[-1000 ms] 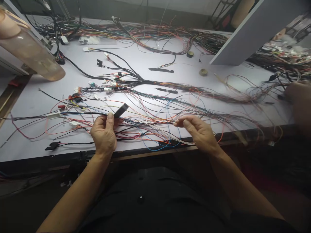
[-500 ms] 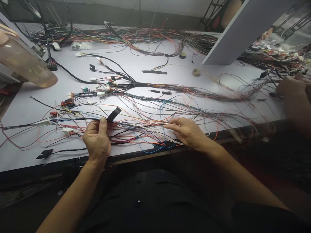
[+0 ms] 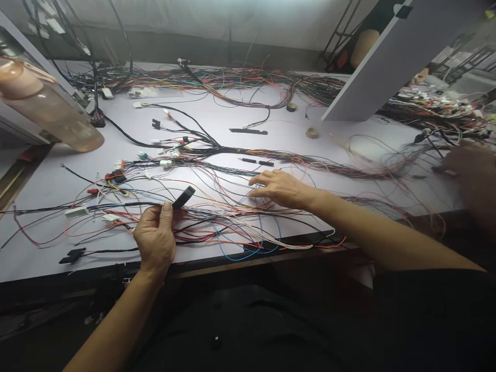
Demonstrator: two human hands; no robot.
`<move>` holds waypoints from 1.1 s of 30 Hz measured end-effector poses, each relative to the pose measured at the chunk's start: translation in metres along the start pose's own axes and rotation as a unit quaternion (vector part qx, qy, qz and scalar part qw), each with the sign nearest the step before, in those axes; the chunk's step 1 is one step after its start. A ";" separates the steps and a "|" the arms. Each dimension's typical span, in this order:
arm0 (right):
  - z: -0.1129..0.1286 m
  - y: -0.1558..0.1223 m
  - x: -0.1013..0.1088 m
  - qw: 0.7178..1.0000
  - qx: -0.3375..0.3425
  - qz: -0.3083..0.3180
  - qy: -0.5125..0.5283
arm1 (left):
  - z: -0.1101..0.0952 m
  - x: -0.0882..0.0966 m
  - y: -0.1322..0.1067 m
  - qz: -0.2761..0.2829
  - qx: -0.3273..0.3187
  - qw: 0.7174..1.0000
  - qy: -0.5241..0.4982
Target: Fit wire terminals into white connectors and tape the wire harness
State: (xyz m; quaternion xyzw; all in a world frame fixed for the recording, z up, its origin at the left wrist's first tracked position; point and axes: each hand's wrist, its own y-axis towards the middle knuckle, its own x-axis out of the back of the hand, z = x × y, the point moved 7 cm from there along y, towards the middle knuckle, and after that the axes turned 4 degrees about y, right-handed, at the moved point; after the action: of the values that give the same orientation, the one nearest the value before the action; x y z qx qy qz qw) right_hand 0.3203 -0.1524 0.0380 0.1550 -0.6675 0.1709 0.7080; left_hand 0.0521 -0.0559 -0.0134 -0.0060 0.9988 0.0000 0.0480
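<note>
Black flat strip (image 3: 184,197) and thin wires (image 3: 124,204) pinched in the left hand (image 3: 156,237), right hand (image 3: 284,189) loosely spread

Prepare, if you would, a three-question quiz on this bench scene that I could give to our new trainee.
1. True or false: the person's left hand is closer to the bottle than their right hand is.

2. Which statement fits the black strip?
A) It lies on the bench untouched.
B) It is pinched in the left hand.
C) It is wrapped around the bottle.

3. How many small round rolls lie just to the left of the slanting grey panel in the picture?

Key: 1. True. 2. B. 3. Two.
</note>
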 end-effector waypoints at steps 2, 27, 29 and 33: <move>0.003 0.010 -0.006 0.998 0.061 0.032 -0.008 | 0.000 0.000 0.000 0.000 -0.002 1.000 0.004; 0.008 0.000 0.052 0.997 0.065 0.029 -0.019 | 0.004 0.001 -0.001 0.030 -0.010 0.999 0.037; 0.011 0.000 0.054 0.997 0.071 0.029 -0.016 | 0.004 0.001 0.000 0.032 -0.011 0.998 0.045; -0.037 -0.002 0.058 0.967 -0.078 -0.081 0.228 | 0.007 0.003 0.000 0.029 -0.005 0.998 0.060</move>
State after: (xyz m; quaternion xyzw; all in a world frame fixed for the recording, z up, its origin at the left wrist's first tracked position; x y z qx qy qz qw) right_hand 0.3568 -0.1355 0.0939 0.1096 -0.4852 0.0909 0.8627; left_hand 0.0497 -0.0555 -0.0209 0.0227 0.9997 0.0060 -0.0117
